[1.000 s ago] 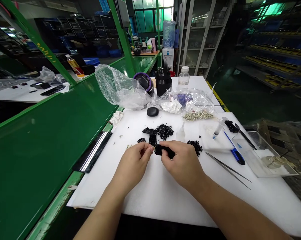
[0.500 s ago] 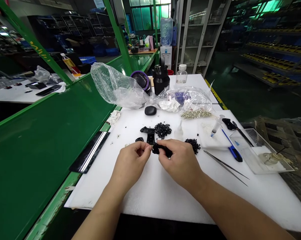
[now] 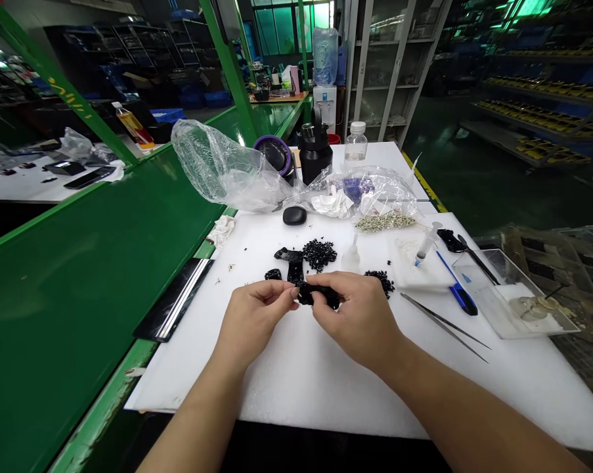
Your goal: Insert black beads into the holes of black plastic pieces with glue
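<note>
My right hand (image 3: 358, 312) grips a black moulded part (image 3: 318, 295) between thumb and fingers, above the white work board (image 3: 296, 387). At its left end, my left hand (image 3: 254, 315) is pinched closed; whatever lies between those fingertips is too small to make out. Just beyond my hands lies a T-shaped black part (image 3: 294, 264), with a smaller black piece (image 3: 273, 274) to its left. A heap of tiny black pieces (image 3: 319, 254) is beside the T-shaped part, and a second heap (image 3: 381, 282) lies right of my right hand.
Tweezers (image 3: 444, 325), a blue-handled tool (image 3: 462, 299), a syringe (image 3: 427, 244) and a clear tray (image 3: 503, 315) lie to the right. Behind are a black case (image 3: 295, 215), plastic bags (image 3: 227, 174) and a black bottle (image 3: 316, 154). A glossy dark panel (image 3: 173, 299) borders the left edge.
The whole view has shifted slightly. My left fingertips stay at the black part's left end, with the thumb a little changed; my right hand keeps its grip.
</note>
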Demonstrator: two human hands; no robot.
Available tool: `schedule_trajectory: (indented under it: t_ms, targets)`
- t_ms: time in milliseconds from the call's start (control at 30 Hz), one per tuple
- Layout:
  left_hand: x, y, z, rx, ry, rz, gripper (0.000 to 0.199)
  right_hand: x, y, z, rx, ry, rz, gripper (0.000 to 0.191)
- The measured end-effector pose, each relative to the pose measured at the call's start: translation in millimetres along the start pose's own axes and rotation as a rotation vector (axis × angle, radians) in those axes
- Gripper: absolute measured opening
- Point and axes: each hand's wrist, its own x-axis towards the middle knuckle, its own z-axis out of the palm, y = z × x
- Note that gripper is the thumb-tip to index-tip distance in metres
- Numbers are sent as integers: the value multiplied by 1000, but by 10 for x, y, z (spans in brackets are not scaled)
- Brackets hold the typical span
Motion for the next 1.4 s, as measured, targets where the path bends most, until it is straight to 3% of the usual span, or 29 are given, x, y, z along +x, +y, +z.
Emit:
schedule_trajectory:
  t_ms: [133, 367, 767, 967, 1167, 1233, 1300, 1400]
  targets:
    - [7, -47, 9, -67, 14, 26, 21, -4, 5, -8, 35, 1, 56, 24]
    - [49, -164, -31, -365, -164, -31, 24, 1, 6, -6, 21, 43, 80, 24]
    - [46, -140, 7, -398, -109, -41, 24, -49, -93, 16, -51, 74, -153, 25]
    - [41, -134, 5, -495, -187, -59, 22, -54, -93, -13, -43, 63, -160, 26]
    - [41, -169, -49, -527, -240, 18, 15, -35, -95, -23, -41, 80, -138, 26]
    - [10, -147, -51, -510, -243, 65, 16, -32, -92, -35, -14, 64, -92, 25]
    - [-48, -87, -53, -417, -219, 135, 31, -32, -89, -50, 66, 19, 35, 24]
    - [-163, 35, -107, -49, -160, 250, 50, -30, -90, -74, 268, -142, 310, 23]
